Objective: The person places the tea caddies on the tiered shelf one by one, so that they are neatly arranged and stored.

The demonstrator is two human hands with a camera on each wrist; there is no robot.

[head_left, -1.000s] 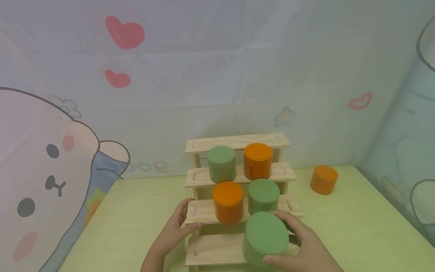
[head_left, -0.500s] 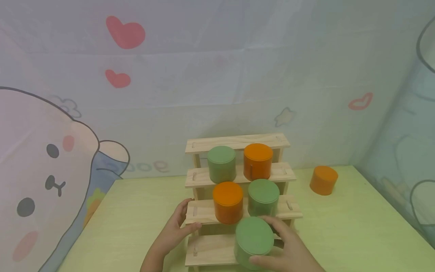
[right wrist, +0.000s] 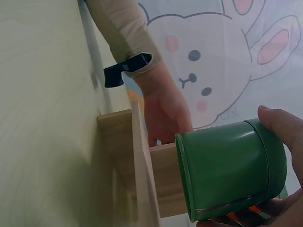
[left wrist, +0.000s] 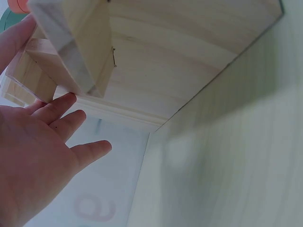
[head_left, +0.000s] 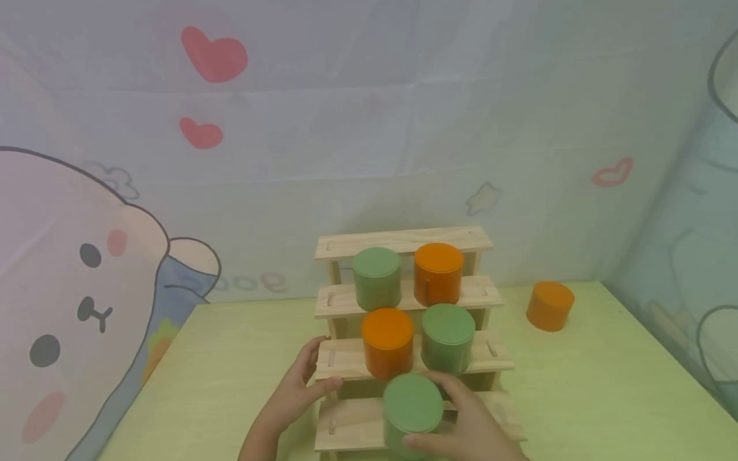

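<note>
In the head view, my right hand (head_left: 461,422) grips a green lidded tin (head_left: 412,413) over the lowest visible step of a wooden stepped rack (head_left: 352,422). The right wrist view shows this tin (right wrist: 227,165) from the side, thumb at its lid; whether its base touches the step is unclear. My left hand (head_left: 294,390) holds the rack's left end, thumb at the front of a middle step and fingers behind. Above stand an orange tin (head_left: 388,346) beside a green tin (head_left: 448,339), and higher up a green tin (head_left: 377,282) beside an orange tin (head_left: 438,275).
Another orange tin (head_left: 550,306) stands on the pale yellow-green table (head_left: 576,384), right of the rack. The rack's top step (head_left: 403,241) is near a cloth backdrop (head_left: 346,128) printed with hearts and a cartoon animal.
My right hand has carried the green tin leftward and slightly down along the lowest visible step. The left hand and the other tins keep their places.
</note>
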